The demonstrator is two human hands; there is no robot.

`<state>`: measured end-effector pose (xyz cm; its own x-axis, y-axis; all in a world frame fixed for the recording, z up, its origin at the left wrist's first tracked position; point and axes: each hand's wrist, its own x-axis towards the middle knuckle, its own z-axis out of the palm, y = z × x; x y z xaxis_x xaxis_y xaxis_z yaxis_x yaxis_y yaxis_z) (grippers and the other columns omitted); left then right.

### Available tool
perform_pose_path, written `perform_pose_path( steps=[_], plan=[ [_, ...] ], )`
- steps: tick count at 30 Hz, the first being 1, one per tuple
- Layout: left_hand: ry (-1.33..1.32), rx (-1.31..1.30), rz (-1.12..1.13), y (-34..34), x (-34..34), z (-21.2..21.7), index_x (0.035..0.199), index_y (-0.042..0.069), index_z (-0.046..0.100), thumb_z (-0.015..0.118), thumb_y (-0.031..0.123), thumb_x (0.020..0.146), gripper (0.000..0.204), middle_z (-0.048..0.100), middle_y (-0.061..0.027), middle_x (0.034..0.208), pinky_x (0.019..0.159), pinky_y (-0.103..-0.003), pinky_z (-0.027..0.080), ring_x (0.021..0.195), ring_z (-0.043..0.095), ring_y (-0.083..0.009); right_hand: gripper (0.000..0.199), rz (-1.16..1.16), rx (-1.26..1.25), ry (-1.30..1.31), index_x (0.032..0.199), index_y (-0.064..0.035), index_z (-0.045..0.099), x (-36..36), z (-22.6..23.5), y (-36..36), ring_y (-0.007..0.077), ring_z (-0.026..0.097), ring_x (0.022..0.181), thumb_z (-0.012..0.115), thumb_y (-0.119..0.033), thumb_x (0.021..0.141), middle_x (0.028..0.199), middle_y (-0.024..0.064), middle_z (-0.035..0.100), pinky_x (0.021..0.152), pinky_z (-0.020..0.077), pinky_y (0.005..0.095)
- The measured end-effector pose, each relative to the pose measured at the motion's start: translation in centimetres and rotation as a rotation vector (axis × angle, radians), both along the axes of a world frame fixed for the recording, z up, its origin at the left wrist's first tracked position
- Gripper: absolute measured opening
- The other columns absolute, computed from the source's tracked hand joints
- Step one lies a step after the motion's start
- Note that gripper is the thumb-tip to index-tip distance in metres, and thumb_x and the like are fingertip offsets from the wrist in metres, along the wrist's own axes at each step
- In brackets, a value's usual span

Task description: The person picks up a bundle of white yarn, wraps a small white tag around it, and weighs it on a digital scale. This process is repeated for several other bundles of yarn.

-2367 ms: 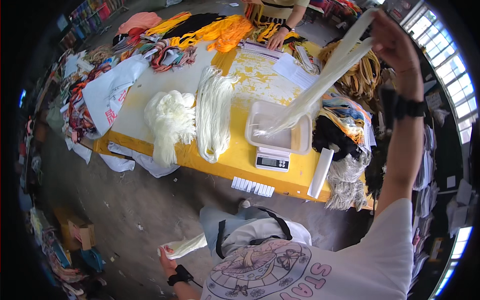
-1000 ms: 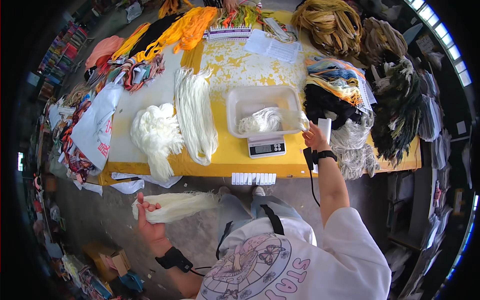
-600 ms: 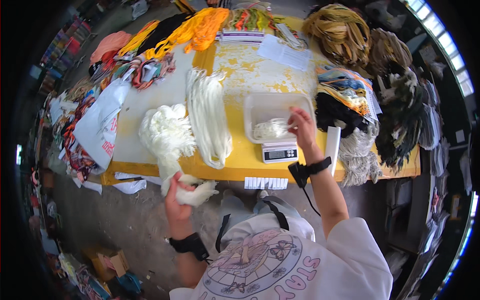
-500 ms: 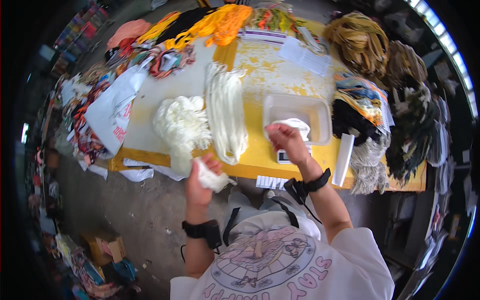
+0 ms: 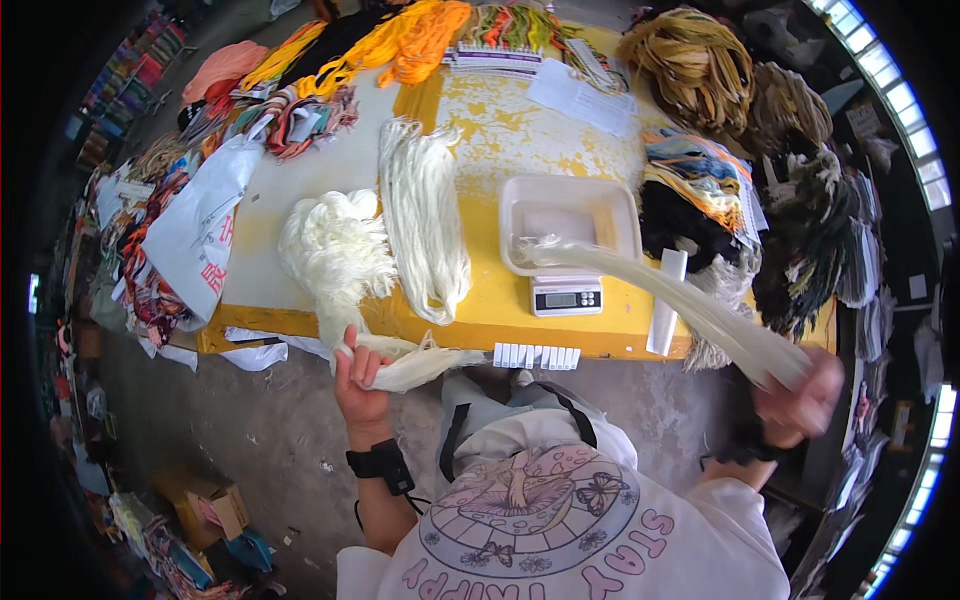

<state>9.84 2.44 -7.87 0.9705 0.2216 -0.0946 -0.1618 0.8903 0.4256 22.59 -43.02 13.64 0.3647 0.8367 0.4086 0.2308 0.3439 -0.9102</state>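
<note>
My right hand (image 5: 803, 395), smeared by motion, is closed on one end of a white yarn hank (image 5: 690, 300). The hank stretches taut-looking up to the left, its loose end over a clear plastic tub (image 5: 620, 192). Under the tub is a small digital scale (image 5: 567, 297) with its display facing me. At the table's front edge my left hand (image 5: 362, 385) is curled around a bunch of white yarn (image 5: 420, 366) that hangs below the edge. Beyond it lie a fluffy white yarn heap (image 5: 335, 240) and a long straight white hank (image 5: 425, 220).
A white bag (image 5: 195, 215) and mixed coloured yarn (image 5: 140, 260) cover the left side. Orange and yellow hanks (image 5: 425, 40) lie along the back, brown yarn (image 5: 690, 65) at back right. Beside the scale are a white strip (image 5: 667, 300) and black yarn (image 5: 675, 220).
My right hand has swung from the tub out to the right, drawing the white hank out of it. My left hand still holds its yarn, slightly shifted left and down.
</note>
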Motion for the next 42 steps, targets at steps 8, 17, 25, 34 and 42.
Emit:
perform_pose_path(
  steps=[8,17,25,34,42],
  plan=[
    [-0.190,-0.162,-0.026,-2.8,-2.9,-2.0,0.083,0.013,0.049,0.053,0.032,0.082,0.019,0.038,0.0068,0.059,0.086,-0.040,0.035,0.056,0.039,-0.0066,0.010,0.671,-0.101,-0.017,0.082,-0.0047,0.055,-5.0,6.1,-7.5,0.0160,0.057,0.068,0.051,-0.014,0.082,0.079,0.0076,0.058,0.054,0.0456,0.0314],
    [-0.154,-0.110,-0.017,-5.5,-5.6,-1.4,0.073,0.015,0.044,0.052,0.029,0.083,0.019,0.036,0.0063,0.055,0.086,-0.039,0.032,0.054,0.038,-0.0068,0.020,-0.632,-0.963,0.911,0.091,-0.0014,0.060,-6.1,-30.3,0.5,0.0075,0.051,0.060,0.058,-0.014,0.076,0.069,0.0020,0.055,0.049,0.0449,0.0221],
    [-0.036,-0.021,0.084,-7.5,-9.7,1.2,0.075,0.014,0.043,0.049,0.027,0.085,0.017,0.034,0.0052,0.054,0.084,-0.039,0.034,0.053,0.037,-0.0077,0.023,-0.851,-0.592,1.539,0.091,-0.0073,0.054,-8.7,-43.0,4.2,0.0095,0.046,0.059,0.064,-0.017,0.073,0.068,-0.0005,0.049,0.057,0.0445,0.0295],
    [0.413,0.292,-0.031,-8.8,-10.4,0.5,0.079,0.008,0.048,0.051,0.019,0.084,0.012,0.034,0.0047,0.055,0.076,-0.033,0.040,0.052,0.036,-0.0074,0.013,-0.521,-0.650,1.533,0.078,-0.0065,0.055,-10.9,-36.3,6.8,0.0094,0.043,0.049,0.062,-0.017,0.074,0.059,-0.0004,0.045,0.044,0.0413,0.0268],
    [0.556,0.937,-0.167,-9.7,-8.6,4.0,0.087,0.006,0.059,0.063,0.008,0.071,0.016,0.053,0.0024,0.072,0.052,-0.018,0.037,0.057,0.043,-0.0030,0.019,-0.047,-0.885,0.642,0.079,-0.0028,0.060,-10.4,-15.8,18.6,0.0072,0.048,0.051,0.062,-0.021,0.073,0.061,0.0006,0.051,0.042,0.0398,0.0213]
  ],
)
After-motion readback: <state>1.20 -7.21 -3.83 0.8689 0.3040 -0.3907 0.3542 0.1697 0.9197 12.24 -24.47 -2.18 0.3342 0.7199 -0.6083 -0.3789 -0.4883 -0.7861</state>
